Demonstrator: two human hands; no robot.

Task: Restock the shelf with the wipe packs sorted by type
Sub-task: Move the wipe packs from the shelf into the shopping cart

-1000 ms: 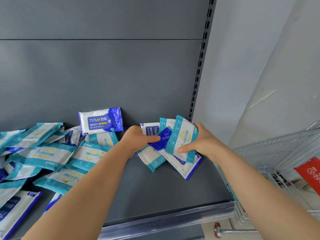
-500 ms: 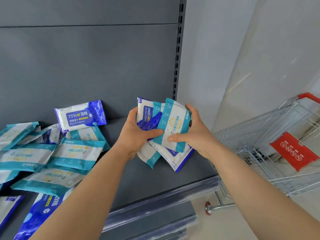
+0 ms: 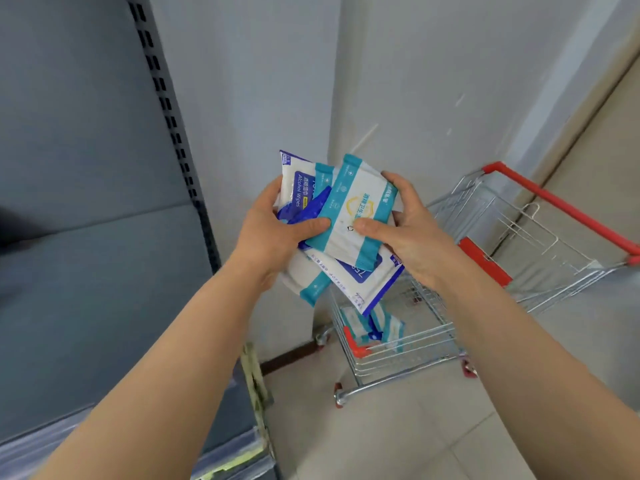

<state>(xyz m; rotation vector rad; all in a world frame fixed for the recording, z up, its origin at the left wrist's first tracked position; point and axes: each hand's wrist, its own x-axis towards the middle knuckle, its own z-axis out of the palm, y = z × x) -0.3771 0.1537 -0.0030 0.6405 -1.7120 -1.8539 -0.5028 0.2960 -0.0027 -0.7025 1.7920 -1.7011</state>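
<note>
The bundle of wipe packs (image 3: 346, 233) is in the air, past the right edge of the shelf (image 3: 104, 299) and above a wire cart (image 3: 408, 344), over the end away from its red handle (image 3: 561, 206). A teal-banded pack (image 3: 360, 206) lies tilted on top. A blue alcohol-wipes pack (image 3: 298, 188) fans out at the upper left, and a blue-edged pack (image 3: 367, 285) sticks out below. The left grip (image 3: 273, 237) clasps the bundle's left side, thumb across the front. The right grip (image 3: 412, 233) clasps the right side, thumb on the teal-banded pack. More packs (image 3: 374, 327) lie in the cart's basket, which stands on a pale tiled floor (image 3: 415, 438).
</note>
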